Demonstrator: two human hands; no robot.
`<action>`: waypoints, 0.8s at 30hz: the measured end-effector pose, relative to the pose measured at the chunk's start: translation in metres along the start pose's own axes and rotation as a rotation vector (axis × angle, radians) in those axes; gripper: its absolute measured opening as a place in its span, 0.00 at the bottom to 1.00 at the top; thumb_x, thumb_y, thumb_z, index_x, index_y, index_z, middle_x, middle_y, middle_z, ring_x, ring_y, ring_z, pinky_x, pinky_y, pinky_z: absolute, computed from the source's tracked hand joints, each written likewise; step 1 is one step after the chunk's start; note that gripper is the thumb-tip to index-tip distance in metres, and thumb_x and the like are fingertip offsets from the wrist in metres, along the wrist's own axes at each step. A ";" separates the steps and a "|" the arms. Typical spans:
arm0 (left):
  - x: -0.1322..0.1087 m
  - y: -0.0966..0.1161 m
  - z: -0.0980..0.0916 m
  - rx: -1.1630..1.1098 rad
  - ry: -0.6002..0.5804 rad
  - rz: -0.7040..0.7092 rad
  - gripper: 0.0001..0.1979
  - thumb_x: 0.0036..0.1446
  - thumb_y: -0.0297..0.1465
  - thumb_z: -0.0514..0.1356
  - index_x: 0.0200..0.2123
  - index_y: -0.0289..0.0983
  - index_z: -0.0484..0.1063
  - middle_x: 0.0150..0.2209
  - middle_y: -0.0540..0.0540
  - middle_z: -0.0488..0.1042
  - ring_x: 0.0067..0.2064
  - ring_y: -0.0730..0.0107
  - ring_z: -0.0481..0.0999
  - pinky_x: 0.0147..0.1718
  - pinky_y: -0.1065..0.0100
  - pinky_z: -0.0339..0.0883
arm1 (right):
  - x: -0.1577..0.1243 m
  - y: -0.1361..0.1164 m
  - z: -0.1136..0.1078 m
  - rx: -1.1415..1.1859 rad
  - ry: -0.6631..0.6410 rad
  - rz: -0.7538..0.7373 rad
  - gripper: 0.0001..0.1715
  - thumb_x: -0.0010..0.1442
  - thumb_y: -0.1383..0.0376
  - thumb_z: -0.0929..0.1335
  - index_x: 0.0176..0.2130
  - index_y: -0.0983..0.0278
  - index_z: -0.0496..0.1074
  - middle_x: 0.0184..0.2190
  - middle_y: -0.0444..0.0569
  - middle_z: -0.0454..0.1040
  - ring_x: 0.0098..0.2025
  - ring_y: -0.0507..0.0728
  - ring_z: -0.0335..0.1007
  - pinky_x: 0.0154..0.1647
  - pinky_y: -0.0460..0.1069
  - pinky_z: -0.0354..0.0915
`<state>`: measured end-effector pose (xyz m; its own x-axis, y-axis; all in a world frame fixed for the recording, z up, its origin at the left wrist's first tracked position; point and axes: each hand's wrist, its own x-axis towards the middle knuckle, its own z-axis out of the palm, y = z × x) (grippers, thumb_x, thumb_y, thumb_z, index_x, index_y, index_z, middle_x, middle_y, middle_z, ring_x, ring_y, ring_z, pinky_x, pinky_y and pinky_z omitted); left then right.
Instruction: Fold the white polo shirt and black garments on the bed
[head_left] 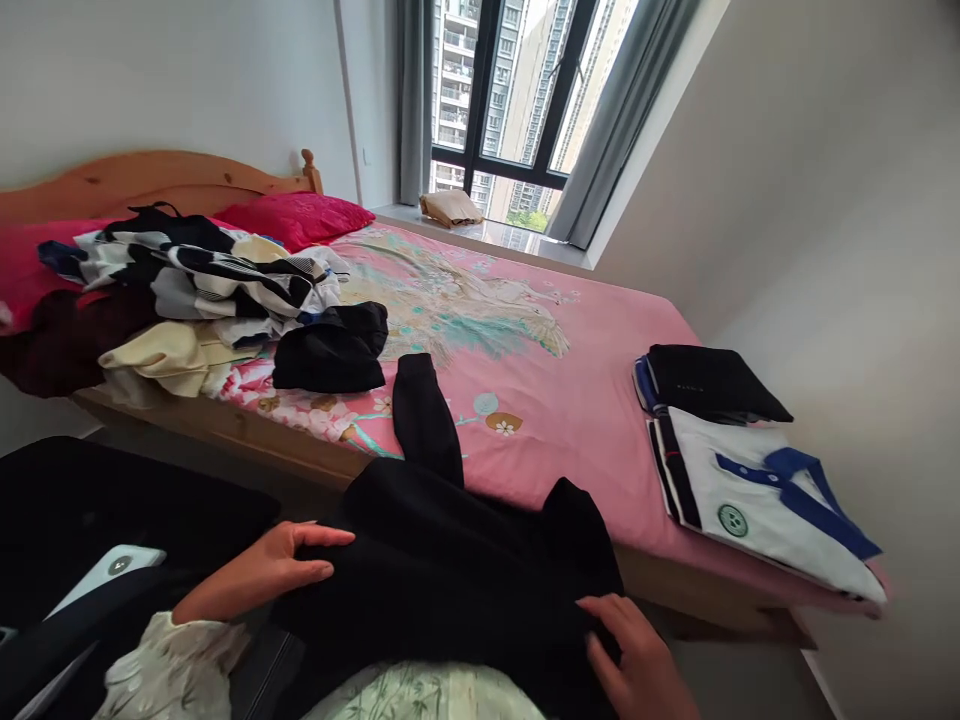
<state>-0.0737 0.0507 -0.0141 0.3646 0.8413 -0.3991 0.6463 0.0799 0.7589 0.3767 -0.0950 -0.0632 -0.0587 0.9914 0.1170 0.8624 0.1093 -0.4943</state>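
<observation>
Straightening one black garment (465,570) between lap and bed (592,430), judging by the hands set at both sides of it; calling next, most likely, for smoothing the creases and bringing the loose sleeve into line with the body.

Counting from the left: one white phone (112,575) on a dark surface; two pink pillows (300,217), one mostly covered; one mixed heap of clothes (217,285), too tangled to count by piece; one left hand (274,570) at the garment's left side, with thumb and forefinger parted over the cloth, cannot tell whether pinching any of it.

Next, one black bundle (330,350) at the heap's right edge, then one sleeve (427,415) of the garment lying on the bed, and one brown packet (451,208) on the windowsill.

Further right, one right hand (634,655) at the garment's right side, with fingers bent near the cloth, cannot tell how firmly gripping. Last, two folded stacks near the bed's right end: one topped with a black piece (716,383), one with a white polo shirt (750,490); lower layers too tight to count.
</observation>
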 end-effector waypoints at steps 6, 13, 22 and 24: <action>0.019 -0.014 -0.011 0.317 0.238 0.040 0.21 0.48 0.50 0.56 0.38 0.47 0.80 0.44 0.45 0.78 0.52 0.51 0.73 0.51 0.57 0.66 | 0.014 -0.007 -0.012 0.042 -0.027 -0.009 0.18 0.64 0.68 0.58 0.50 0.58 0.68 0.39 0.50 0.73 0.40 0.56 0.70 0.43 0.53 0.68; 0.019 0.029 -0.040 0.489 0.651 0.461 0.16 0.52 0.47 0.55 0.36 0.49 0.78 0.50 0.50 0.74 0.58 0.56 0.64 0.58 0.55 0.55 | 0.033 -0.011 -0.042 0.015 0.136 -0.065 0.13 0.65 0.65 0.59 0.45 0.59 0.69 0.41 0.49 0.75 0.43 0.56 0.72 0.44 0.50 0.69; -0.009 0.172 -0.085 0.535 1.106 0.506 0.24 0.56 0.51 0.48 0.41 0.44 0.76 0.38 0.48 0.77 0.46 0.58 0.73 0.53 0.53 0.61 | 0.080 -0.039 -0.184 -0.225 0.318 -0.197 0.12 0.64 0.60 0.61 0.45 0.58 0.70 0.40 0.46 0.76 0.40 0.54 0.74 0.40 0.48 0.69; -0.012 0.200 -0.096 0.495 1.177 0.490 0.23 0.56 0.50 0.50 0.43 0.45 0.76 0.41 0.50 0.77 0.46 0.59 0.73 0.50 0.56 0.63 | 0.087 -0.044 -0.223 -0.299 0.372 -0.208 0.13 0.63 0.57 0.62 0.44 0.57 0.71 0.39 0.45 0.77 0.38 0.55 0.74 0.38 0.48 0.68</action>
<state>-0.0133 0.1078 0.1924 0.0035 0.7011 0.7131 0.8779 -0.3436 0.3335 0.4457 -0.0292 0.1608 -0.1080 0.8525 0.5114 0.9607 0.2218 -0.1669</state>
